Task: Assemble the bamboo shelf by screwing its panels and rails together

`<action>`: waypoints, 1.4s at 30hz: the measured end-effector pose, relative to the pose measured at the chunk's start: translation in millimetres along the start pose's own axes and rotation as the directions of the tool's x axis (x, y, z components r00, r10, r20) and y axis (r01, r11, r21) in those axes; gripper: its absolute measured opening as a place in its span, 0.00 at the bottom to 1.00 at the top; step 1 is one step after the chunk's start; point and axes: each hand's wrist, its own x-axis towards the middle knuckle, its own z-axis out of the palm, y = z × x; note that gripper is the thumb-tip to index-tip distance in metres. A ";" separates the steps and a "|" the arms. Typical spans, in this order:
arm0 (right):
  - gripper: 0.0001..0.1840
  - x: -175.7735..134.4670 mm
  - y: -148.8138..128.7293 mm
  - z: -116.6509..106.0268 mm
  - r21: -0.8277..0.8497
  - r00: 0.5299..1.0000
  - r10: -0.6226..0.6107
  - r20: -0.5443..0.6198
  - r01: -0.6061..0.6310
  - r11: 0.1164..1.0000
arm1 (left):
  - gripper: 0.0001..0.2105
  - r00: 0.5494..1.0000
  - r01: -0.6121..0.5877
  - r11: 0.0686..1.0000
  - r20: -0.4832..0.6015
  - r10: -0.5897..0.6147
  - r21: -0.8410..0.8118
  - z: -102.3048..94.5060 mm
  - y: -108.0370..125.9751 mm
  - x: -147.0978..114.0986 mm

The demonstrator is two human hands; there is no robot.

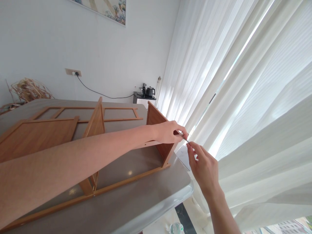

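Note:
My left hand (169, 131) reaches across a wooden frame to the outer side of its upright end panel (156, 114). Its thumb and forefinger pinch one end of a thin dark metal rod (186, 140), close to the panel's edge. The other end is pinched between the fingertips of my right hand (203, 164), beyond the panel. I cannot make out whether the rod's tip sits in the wood. Under my left forearm a pale wooden rail (147, 143) meets the panel. Another upright divider (95, 120) stands mid-frame.
The frame lies on a grey covered surface (146, 188) with a rounded corner. A wide wooden panel (39, 133) is at left. White curtains (263, 123) hang close on the right. A kettle (150, 92) stands behind; a clear plastic bottle (175, 228) is on the floor.

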 end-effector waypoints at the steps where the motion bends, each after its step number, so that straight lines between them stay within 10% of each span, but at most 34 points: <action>1: 0.07 0.6 -0.6 -1.7 -0.012 1.000 -0.008 0.002 0.008 1.000 | 0.11 1.000 0.002 1.000 0.000 -0.002 -0.001 -0.3 0.6 -0.2; 28: 0.17 9.3 8.3 -14.0 -0.129 0.995 -0.069 0.066 0.077 0.989 | 0.13 1.000 0.009 1.000 0.022 -0.009 -0.005 -3.9 9.0 -4.7; 42: 0.12 8.4 -16.1 -9.3 0.356 0.930 0.278 0.241 -0.351 0.866 | 0.12 1.000 0.007 1.000 0.013 -0.007 -0.005 -3.0 7.7 -4.5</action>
